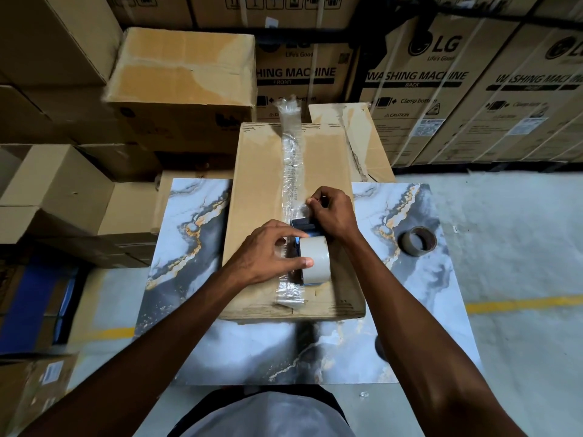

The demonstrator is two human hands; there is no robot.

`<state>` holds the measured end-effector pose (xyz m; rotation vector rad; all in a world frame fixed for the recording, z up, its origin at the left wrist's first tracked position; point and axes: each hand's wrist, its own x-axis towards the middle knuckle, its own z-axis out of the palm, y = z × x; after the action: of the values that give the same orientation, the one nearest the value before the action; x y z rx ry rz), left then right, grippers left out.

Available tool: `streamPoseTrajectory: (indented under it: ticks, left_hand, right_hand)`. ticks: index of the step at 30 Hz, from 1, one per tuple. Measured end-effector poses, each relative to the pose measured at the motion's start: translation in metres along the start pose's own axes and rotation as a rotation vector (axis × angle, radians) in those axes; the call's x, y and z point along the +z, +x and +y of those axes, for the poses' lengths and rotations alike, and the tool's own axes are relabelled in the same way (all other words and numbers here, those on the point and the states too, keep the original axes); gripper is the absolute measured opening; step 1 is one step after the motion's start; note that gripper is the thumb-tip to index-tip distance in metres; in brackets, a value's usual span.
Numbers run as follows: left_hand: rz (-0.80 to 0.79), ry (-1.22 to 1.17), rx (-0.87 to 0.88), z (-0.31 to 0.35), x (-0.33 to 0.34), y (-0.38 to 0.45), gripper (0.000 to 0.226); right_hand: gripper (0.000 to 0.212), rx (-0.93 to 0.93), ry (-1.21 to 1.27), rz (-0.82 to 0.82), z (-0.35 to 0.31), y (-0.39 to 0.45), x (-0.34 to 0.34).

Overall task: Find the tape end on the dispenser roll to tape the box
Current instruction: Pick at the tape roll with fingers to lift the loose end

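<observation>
Cardboard box (258, 190) sitting on marble-print tabletop (195, 216), clear tape strip running down its centre seam. Tape dispenser (307, 247) w/ roll resting on box top, near front edge. Left hand (268, 257) grip closing round roll; right hand (331, 212) fingers pinching tape at dispenser head. Spare tape roll (418, 241) lying on tabletop, right.

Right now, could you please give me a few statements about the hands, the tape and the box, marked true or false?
1. The left hand rests on the tape roll of the dispenser. True.
2. The dispenser sits on the floor. False: it is on top of the box.
3. A spare roll lies on the marbled table, right of the box. True.
4. The right hand hangs free beside the table. False: its fingers pinch at the clear tape strip near the dispenser's front.
5. The box's top seam is bare. False: crinkled clear tape runs along it.
</observation>
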<state>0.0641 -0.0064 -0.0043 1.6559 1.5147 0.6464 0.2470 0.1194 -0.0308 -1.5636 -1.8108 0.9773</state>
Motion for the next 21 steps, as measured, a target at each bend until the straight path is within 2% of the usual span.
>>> streamPoseTrajectory:
  ticks: [6,10,17,21]
  left_hand:
    - [0.014,-0.186,-0.072,-0.004,-0.003,0.023,0.012]
    - [0.303,-0.395,-0.283,-0.015,-0.001,0.049,0.020]
    - [0.228,-0.514,-0.448,-0.014,-0.001,0.087,0.028]
    - [0.249,-0.570,-0.480,-0.014,0.004,0.091,0.020]
  right_hand:
    - [0.018,0.023,0.164,-0.114,-0.003,-0.001,-0.012]
    - [0.019,0.044,0.210,-0.165,-0.005,0.001,-0.015]
    - [0.027,0.099,0.257,-0.210,-0.005,0.006,-0.017]
    - [0.035,0.139,0.233,-0.260,-0.003,0.010,-0.018]
